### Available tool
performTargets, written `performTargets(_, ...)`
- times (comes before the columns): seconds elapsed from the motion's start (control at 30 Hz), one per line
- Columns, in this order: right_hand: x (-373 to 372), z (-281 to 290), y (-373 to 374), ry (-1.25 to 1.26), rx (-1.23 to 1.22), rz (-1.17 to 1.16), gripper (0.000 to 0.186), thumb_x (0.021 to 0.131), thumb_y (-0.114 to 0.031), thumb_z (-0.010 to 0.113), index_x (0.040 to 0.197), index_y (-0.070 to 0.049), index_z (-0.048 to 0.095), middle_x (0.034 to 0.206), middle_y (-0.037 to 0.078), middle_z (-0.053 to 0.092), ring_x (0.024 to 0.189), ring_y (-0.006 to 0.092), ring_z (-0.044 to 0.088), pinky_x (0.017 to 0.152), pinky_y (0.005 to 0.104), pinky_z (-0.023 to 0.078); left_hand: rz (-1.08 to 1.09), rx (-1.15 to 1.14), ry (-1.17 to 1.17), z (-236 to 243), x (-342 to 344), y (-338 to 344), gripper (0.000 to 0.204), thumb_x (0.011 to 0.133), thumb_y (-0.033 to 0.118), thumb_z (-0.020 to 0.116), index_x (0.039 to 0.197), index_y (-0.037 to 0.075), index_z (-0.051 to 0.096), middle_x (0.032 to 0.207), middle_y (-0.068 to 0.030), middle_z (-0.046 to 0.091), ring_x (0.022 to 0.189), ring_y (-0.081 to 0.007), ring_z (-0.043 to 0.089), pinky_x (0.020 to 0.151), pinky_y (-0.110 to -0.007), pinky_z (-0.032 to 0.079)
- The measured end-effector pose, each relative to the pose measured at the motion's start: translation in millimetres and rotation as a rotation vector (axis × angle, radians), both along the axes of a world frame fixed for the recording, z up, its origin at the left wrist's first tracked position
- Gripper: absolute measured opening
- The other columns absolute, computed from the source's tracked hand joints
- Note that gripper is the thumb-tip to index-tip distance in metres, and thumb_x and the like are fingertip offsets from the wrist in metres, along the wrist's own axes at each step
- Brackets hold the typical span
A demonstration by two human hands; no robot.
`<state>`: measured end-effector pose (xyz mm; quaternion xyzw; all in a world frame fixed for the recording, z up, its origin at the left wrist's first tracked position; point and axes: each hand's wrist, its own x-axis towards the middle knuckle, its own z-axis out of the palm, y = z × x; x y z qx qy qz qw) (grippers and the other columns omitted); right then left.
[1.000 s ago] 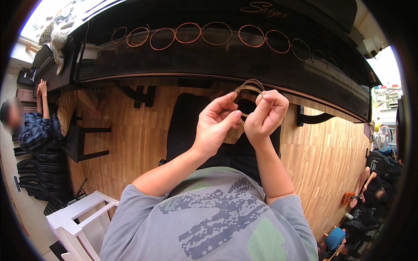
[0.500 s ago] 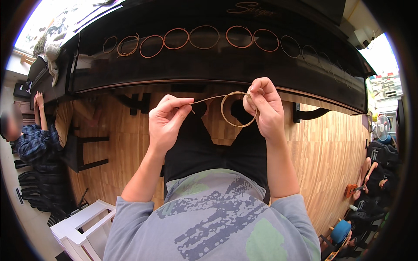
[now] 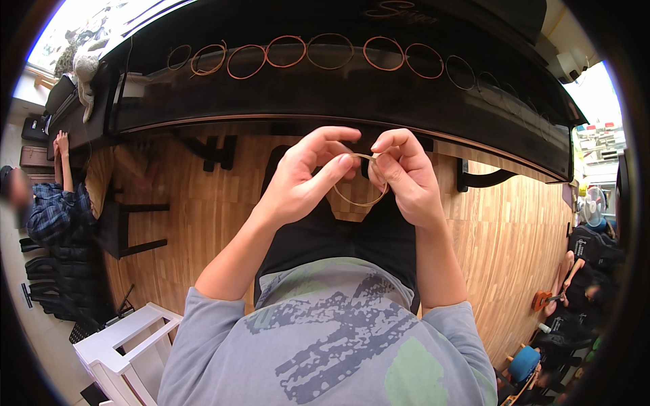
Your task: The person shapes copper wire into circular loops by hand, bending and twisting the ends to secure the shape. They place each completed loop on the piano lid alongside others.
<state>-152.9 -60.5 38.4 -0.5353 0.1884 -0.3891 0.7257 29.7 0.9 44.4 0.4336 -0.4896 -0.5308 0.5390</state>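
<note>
A thin, round gold coil [image 3: 359, 203] is held near the shiny black piano [image 3: 271, 95]. It is pinched by the fingers of the right hand [image 3: 413, 186]. It is touched by the thumb of the left hand [image 3: 305, 179]; whether it is gripped there cannot be told. Eight thin rings [image 3: 285, 66] are seen clearly on the piano, fainter ones at right, curly writing [image 3: 401, 12] at the far side.

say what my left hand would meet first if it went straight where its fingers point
Likely the right hand, facing the left hand across the gold-coloured wire coil; depth is unclear.
</note>
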Motion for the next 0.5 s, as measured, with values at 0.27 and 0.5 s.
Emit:
performTargets(0.27,-3,13,5,0.623,-0.672,-0.266,0.013,0.084,-0.005,0.064,0.097,-0.002,0.064,0.085,0.008,0.063,0.075,0.0267,0.06,0.068,0.0341,0.047,0.174,-0.113,-0.581,5,-11,-1,0.012,0.092,0.008,0.06,0.096,-0.001,0.066,0.07,0.002,0.06,0.056,-0.0022,0.042,0.05,-0.019,0.036)
performTargets(0.5,-14,33,7,0.742,-0.962,-0.516,0.013,0.081,-0.004,0.066,0.094,-0.003,0.065,0.078,0.007,0.061,0.068,0.022,0.058,0.063,0.0328,0.046,0.166,-0.145,-0.415,15,-29,-4,0.016,0.091,0.01,0.058,0.1,-0.002,0.063,0.074,-0.0071,0.064,0.058,-0.0078,0.054,0.056,-0.025,0.045)
